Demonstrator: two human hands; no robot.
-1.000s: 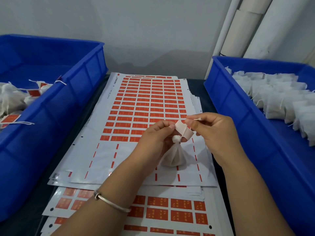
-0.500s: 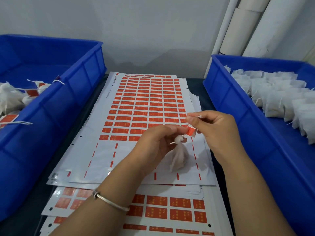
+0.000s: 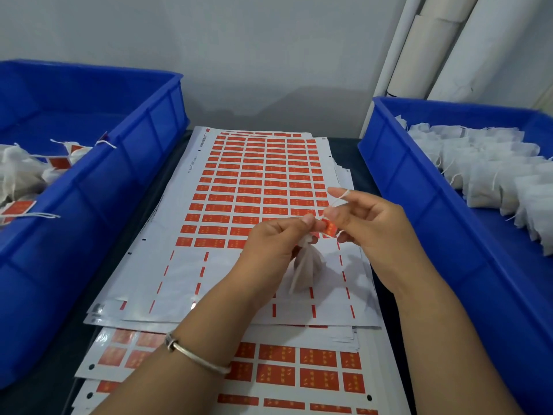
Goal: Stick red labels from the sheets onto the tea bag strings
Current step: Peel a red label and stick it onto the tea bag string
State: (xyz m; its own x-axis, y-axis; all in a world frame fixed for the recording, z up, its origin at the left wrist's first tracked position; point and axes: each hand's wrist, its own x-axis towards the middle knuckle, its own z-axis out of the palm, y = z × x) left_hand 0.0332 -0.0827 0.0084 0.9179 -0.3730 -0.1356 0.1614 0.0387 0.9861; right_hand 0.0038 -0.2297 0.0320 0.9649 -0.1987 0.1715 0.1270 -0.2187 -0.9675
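Observation:
A white tea bag (image 3: pixel 306 272) hangs by its gathered top from my left hand (image 3: pixel 273 247), whose thumb and forefinger pinch the top and one edge of a small red label (image 3: pixel 329 228). My right hand (image 3: pixel 369 224) pinches the label's other side, with the bag's thin white string (image 3: pixel 337 200) looped over its raised forefinger. Both hands hover above the top label sheet (image 3: pixel 257 181), which has rows of red labels at the far end and a bare, peeled stretch near me.
A blue bin (image 3: pixel 143 163) on the left holds labelled tea bags (image 3: pixel 21 172). A blue bin (image 3: pixel 419 187) on the right holds several unlabelled tea bags (image 3: pixel 484 172). More label sheets (image 3: pixel 299 372) lie stacked near me. White rolls (image 3: pixel 443 46) lean against the wall at the back right.
The label, first seen with its pale back up, now shows its red face folded small between both hands. My right forefinger has lifted, drawing the string up. The bag swung slightly.

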